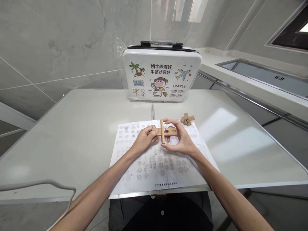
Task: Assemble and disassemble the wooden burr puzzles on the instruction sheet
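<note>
Grey cable (48,181) over the near left of the worktop (53,138); then, above a printed sheet (134,166), left hand (146,138) pinching a flat wooden piece (159,132). Crosswise to that, mid-scene, a wooden stick (162,132); beyond, at the far edge, a white case (144,77). Right hand (181,138) grasping the stick by its far and near ends. Further right, a cross-shaped wooden piece (187,119) at the sheet's far right corner.

One view worn at the head, looking forward and steeply down over the tabletop (60,138), left hand (144,140) and right hand (184,140) near its centre, case (163,75) farther off, wall (72,38) behind, lap (162,203) at bottom.
</note>
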Demonstrator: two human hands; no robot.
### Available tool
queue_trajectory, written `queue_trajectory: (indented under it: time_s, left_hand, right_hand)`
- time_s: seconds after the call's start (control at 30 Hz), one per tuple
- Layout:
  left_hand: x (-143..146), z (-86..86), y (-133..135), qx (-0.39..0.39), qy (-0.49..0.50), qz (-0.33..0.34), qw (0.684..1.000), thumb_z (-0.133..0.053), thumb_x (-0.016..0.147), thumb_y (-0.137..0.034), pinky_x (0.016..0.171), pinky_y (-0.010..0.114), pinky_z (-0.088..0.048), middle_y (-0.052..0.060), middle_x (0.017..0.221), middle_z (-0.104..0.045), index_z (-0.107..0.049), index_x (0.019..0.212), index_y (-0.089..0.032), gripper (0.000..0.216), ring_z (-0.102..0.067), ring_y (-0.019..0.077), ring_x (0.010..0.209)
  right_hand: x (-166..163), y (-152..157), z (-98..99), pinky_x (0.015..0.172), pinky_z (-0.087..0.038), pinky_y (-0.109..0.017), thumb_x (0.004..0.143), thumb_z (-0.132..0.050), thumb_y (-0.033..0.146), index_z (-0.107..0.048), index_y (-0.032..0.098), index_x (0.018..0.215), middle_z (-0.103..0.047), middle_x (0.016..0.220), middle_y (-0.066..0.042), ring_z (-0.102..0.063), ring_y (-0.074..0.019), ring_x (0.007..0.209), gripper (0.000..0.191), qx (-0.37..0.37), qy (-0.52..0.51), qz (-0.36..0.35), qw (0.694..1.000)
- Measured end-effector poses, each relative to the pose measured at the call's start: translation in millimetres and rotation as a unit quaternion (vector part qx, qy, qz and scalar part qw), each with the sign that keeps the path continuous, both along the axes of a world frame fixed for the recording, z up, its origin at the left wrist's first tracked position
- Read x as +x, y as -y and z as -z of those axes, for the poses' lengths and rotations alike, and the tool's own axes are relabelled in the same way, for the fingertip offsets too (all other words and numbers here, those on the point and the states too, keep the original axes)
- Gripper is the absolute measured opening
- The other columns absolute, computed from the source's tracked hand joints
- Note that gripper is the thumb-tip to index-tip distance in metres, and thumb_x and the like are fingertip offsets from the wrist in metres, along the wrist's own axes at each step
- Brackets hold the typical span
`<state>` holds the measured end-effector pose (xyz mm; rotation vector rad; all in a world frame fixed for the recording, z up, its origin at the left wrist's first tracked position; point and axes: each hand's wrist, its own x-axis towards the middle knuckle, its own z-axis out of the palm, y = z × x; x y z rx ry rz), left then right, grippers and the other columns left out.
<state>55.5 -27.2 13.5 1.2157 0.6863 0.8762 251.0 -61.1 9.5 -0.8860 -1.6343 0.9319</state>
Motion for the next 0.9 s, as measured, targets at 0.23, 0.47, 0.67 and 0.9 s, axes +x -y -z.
queue_trajectory:
  time_s: [0.23,0.47,0.67,0.9]
  left_hand:
    - [-3.0,-0.1,-0.6,0.059,-0.071,0.018,0.996,-0.055,0.102,-0.048,0.066,0.029,-0.039,-0.006,0.057,-0.045,-0.049,0.072,-0.021,0.041,-0.043,0.0126,0.057]
    - [-3.6,-2.3,0.1,0.086,-0.09,0.033,0.992,-0.049,0.106,-0.05,0.068,0.031,-0.039,-0.005,0.061,-0.046,-0.05,0.074,-0.022,0.043,-0.042,0.0137,0.059]
    - [-3.8,-1.3,-1.1,0.083,-0.093,0.035,0.992,-0.049,0.106,-0.051,0.067,0.029,-0.038,-0.005,0.06,-0.045,-0.048,0.074,-0.022,0.043,-0.042,0.0134,0.06]
    - [-3.5,-1.6,-1.2,0.063,-0.089,0.038,0.993,-0.053,0.103,-0.056,0.061,0.028,-0.037,-0.006,0.06,-0.044,-0.047,0.074,-0.022,0.045,-0.041,0.0119,0.056]
  right_hand:
    - [0.0,1.4,-3.1,0.069,-0.061,-0.038,0.074,-0.091,0.027,-0.052,0.03,0.128,-0.053,0.153,-0.012,-0.063,-0.0152,0.073,0.067,-0.005,-0.001,-0.007,1.0]
    - [0.1,0.2,-1.3,0.069,-0.06,-0.038,0.073,-0.09,0.025,-0.053,0.03,0.129,-0.054,0.154,-0.013,-0.062,-0.0139,0.07,0.068,0.0,0.006,-0.002,1.0]
    - [-0.4,0.1,-2.1,0.065,-0.06,-0.036,0.073,-0.091,0.028,-0.053,0.03,0.129,-0.053,0.154,-0.013,-0.064,-0.0153,0.074,0.068,-0.002,0.0,-0.009,1.0]
    - [-1.1,0.7,-5.3,0.063,-0.059,-0.034,0.073,-0.092,0.029,-0.053,0.029,0.13,-0.052,0.153,-0.013,-0.065,-0.0147,0.074,0.068,-0.017,-0.013,-0.015,1.0]
